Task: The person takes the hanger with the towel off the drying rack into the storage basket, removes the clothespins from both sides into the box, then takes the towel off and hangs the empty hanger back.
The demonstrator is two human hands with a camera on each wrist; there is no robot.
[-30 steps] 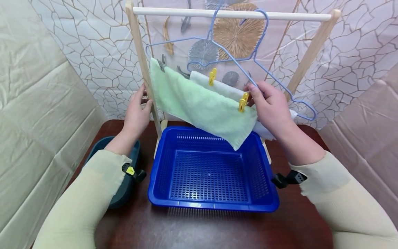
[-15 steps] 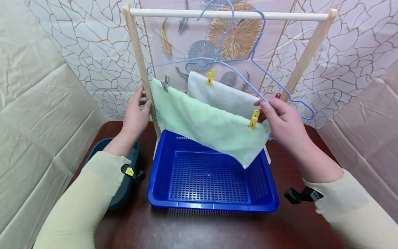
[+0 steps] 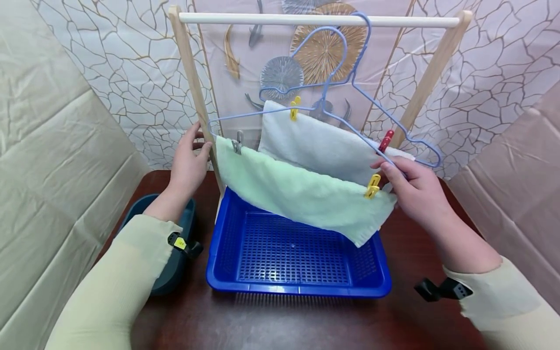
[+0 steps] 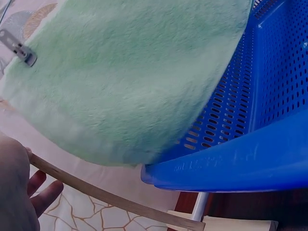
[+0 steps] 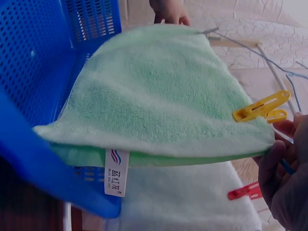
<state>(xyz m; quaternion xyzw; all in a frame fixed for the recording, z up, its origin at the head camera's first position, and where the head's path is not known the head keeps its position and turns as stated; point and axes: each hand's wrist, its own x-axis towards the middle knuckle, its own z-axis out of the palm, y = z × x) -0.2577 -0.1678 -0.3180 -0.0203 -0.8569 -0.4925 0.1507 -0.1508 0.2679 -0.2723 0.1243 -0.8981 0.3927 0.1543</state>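
My right hand (image 3: 417, 187) pinches the right end of a blue hanger (image 3: 325, 92). A pale green towel (image 3: 302, 189) hangs folded over it, with a yellow clothespin (image 3: 373, 187) at right and a grey clothespin (image 3: 237, 146) at left. The hanger's hook sits below the rack's rail, apart from it. My left hand (image 3: 188, 160) holds the left wooden post (image 3: 192, 73) of the rack, thumb in front and fingers partly hidden behind. In the right wrist view, a white label (image 5: 117, 173) dangles from the green towel's edge.
A second blue hanger (image 3: 385, 114) hangs on the white rail (image 3: 245, 18). It bears a white towel (image 3: 323, 141) with yellow (image 3: 295, 108) and red (image 3: 386, 141) clothespins. Below stands a blue basket (image 3: 302, 290); a dark teal tub (image 3: 172, 277) sits at left.
The right hand has moved down and to the right, bringing the hanger and green towel lower. The hook has dropped from rail height to below it. The left hand has stayed at the post.
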